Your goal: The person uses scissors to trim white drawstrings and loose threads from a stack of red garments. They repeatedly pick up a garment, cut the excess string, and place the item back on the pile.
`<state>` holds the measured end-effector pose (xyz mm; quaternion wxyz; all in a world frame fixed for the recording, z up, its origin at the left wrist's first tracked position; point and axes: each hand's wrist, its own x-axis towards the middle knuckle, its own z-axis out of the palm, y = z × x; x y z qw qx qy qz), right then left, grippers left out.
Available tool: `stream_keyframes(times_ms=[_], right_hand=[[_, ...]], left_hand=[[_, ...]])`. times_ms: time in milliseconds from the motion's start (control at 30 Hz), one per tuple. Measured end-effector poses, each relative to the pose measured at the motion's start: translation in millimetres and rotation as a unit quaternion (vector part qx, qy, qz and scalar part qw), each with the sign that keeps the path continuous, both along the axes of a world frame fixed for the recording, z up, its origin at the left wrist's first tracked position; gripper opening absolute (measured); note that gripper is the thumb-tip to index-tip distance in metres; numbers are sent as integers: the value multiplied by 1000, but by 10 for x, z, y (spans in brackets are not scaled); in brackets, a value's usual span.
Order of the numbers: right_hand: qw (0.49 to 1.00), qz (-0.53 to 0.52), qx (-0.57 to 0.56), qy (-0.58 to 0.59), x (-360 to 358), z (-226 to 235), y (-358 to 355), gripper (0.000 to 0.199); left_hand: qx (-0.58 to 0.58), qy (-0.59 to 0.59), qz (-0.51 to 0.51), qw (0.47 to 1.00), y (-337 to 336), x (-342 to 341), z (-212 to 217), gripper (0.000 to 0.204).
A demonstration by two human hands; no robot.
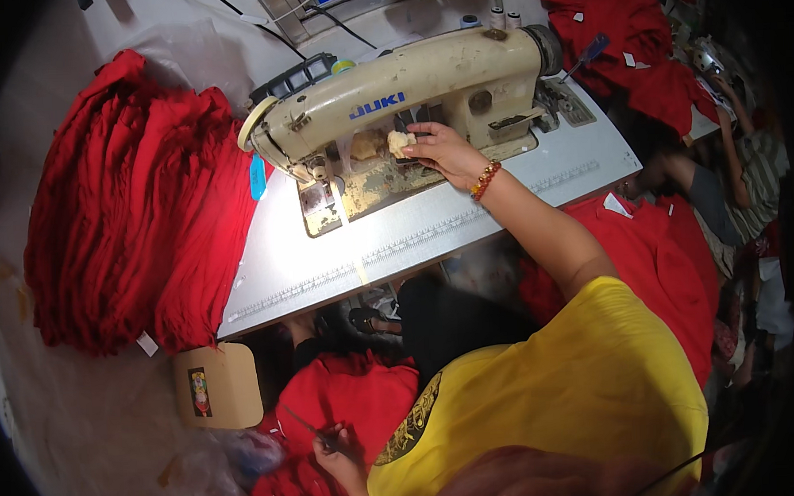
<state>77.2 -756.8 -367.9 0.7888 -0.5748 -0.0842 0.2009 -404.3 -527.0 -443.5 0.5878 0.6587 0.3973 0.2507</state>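
Observation:
My right hand (447, 154), with a beaded bracelet at its wrist, reaches to the bed of a cream sewing machine (320, 101). Between thumb and fingers it pinches a pale, crumpled lump (400, 144); whether that is foam or cloth I cannot tell. The lump is in front of the machine's arm, right of the needle area. Low down on the left, my left hand (337, 456) is closed on a thin, dark pointed tool (309, 426), whose exact kind is unclear. Beneath the tool lies red fabric (346, 396).
A tall pile of red garments (134, 215) stands left of the machine, beside a light blue strip (257, 177). The white table (265, 280) has a ruler along its front edge. A cardboard box (230, 384) sits below. Red garments and other people are at the right.

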Motion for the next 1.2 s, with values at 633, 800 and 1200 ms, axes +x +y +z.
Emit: stream_keyframes(times_ms=[633,800,1200], right_hand=[[944,251,184,-111,-1243,995,98,71],[787,513,265,-217,-1695,1216,71,83],[686,585,336,-272,-1846,1508,270,87]], left_hand=[[-18,-47,21,999,50,-19,-159,19],[-17,-78,21,997,-83,121,32,17],[16,-8,33,999,72,-41,-271,22]])
